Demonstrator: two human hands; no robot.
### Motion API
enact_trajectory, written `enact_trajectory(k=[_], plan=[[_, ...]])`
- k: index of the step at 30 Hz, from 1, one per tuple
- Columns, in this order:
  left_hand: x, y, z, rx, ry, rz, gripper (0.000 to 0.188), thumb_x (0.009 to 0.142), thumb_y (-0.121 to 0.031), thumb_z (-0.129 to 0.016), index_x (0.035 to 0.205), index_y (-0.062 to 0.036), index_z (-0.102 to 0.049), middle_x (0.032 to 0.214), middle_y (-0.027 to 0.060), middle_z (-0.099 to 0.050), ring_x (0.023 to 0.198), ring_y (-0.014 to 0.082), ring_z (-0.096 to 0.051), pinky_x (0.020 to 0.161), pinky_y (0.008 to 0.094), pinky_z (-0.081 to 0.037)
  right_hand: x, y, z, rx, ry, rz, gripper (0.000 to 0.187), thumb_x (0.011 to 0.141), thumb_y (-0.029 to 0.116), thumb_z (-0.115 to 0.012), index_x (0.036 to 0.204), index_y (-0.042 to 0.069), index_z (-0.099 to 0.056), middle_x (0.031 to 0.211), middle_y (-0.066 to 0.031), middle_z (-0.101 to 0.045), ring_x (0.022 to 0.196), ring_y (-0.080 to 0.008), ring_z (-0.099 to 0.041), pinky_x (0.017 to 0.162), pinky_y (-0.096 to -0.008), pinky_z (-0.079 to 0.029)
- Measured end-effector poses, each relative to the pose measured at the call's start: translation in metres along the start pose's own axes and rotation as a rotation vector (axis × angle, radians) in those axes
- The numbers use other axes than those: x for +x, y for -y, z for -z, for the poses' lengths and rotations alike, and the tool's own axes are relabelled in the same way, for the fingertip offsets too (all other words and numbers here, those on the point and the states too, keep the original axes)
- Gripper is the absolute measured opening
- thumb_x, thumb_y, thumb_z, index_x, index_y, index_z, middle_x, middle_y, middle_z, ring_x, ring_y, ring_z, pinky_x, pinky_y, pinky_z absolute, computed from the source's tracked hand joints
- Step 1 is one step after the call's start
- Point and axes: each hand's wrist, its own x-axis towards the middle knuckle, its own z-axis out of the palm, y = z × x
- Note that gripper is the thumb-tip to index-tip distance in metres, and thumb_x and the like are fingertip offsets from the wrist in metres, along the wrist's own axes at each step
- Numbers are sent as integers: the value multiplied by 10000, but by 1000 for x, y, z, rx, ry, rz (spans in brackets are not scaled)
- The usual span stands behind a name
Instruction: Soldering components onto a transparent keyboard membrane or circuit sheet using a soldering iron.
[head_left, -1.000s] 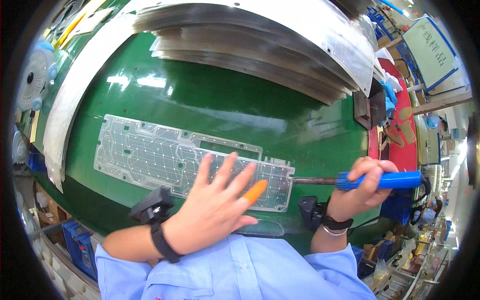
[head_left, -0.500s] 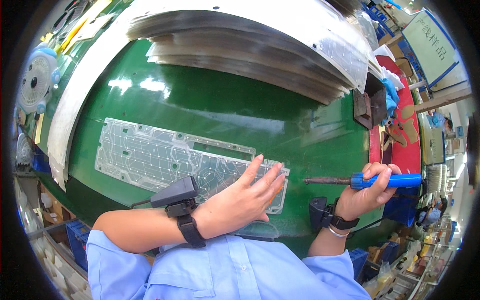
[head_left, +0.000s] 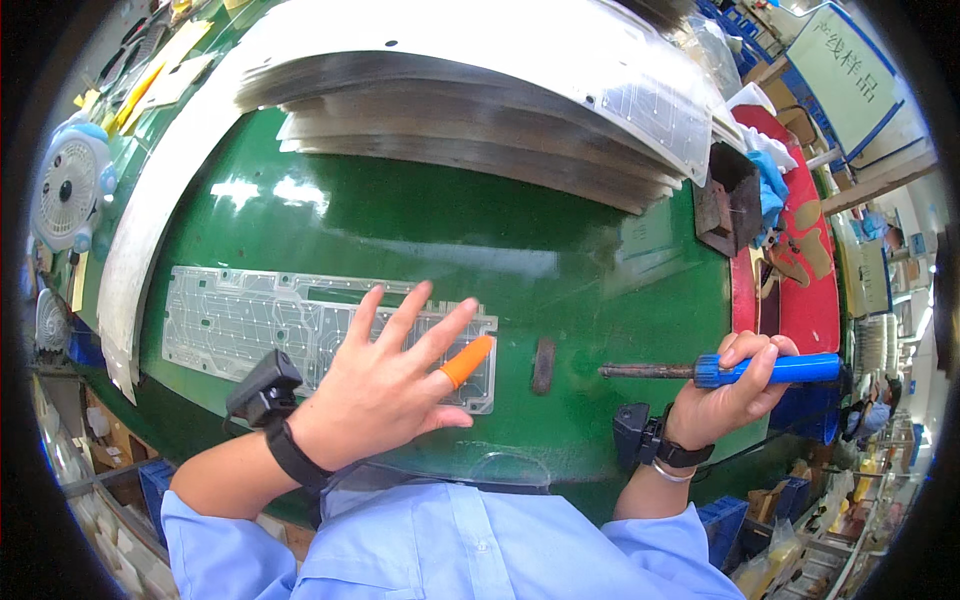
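Observation:
A clear, keyboard-shaped plastic circuit sheet [head_left: 250,318] with fine printed traces and dots lies flat on the green table [head_left: 430,220]. Over its right half my left hand [head_left: 400,375] is spread, fingers apart, with an orange finger cot [head_left: 470,361] on the index finger; the palm hides part of the sheet. My right hand [head_left: 735,390] is closed round the blue handle of a soldering iron [head_left: 765,370]. Its dark metal barrel points left, toward the sheet, without touching it. Between the iron's tip and the sheet sits a small dark oblong patch [head_left: 543,366] on the table.
A tall stack of similar clear sheets [head_left: 480,120] curves across the far side. A dark metal box [head_left: 728,200] and a blue cloth [head_left: 768,195] stand at the far right beside a red surface [head_left: 810,290]. A small fan [head_left: 72,185] is at the left.
The circuit sheet has slid left along with my left hand, which has turned and spread wider. The dark oblong patch now shows. My right hand keeps its grip on the soldering iron, almost unmoved.

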Motion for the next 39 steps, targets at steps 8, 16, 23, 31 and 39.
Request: enact_trajectory(k=[8,16,23,31,39], plan=[[84,68,90,407,-683,168,381,772,-220,-643,1107,-48,-591,1343,62,-448,1244,290,-400,1048,416,-284,-3,-1,3,20,5,-34,146,891,157,-474,965,44,-419,578,-19,-430,513,-86,-391,493,-234,-299],[67,101,113,401,-665,-50,198,774,-40,-610,972,-38,-622,1080,119,-622,1025,294,-573,857,366,-450,-1,-1,0,-1,-33,-42,135,889,141,-482,967,45,-426,585,-21,-430,526,-89,-407,495,-230,-306],[-23,27,54,387,-367,28,130,650,-27,-643,729,50,-573,1033,206,-610,934,309,-610,772,387,-497,6,-6,5,-75,-79,0,160,899,160,-482,984,34,-430,600,-15,-436,545,-86,-407,512,-237,-312],[-81,11,-15,197,-159,143,590,878,-487,-427,932,72,-610,1099,202,-585,1040,346,-561,856,437,-450,-2,12,-12,-56,25,26,172,892,172,-478,974,31,-423,576,-21,-448,530,-90,-403,517,-240,-311],[-90,18,-17,114,-208,148,645,847,-560,-421,808,61,-593,1082,226,-584,1026,375,-559,839,453,-453,-21,29,-42,-23,259,87,152,872,114,-468,981,36,-395,541,-47,-490,469,-105,-427,532,-250,-353]])
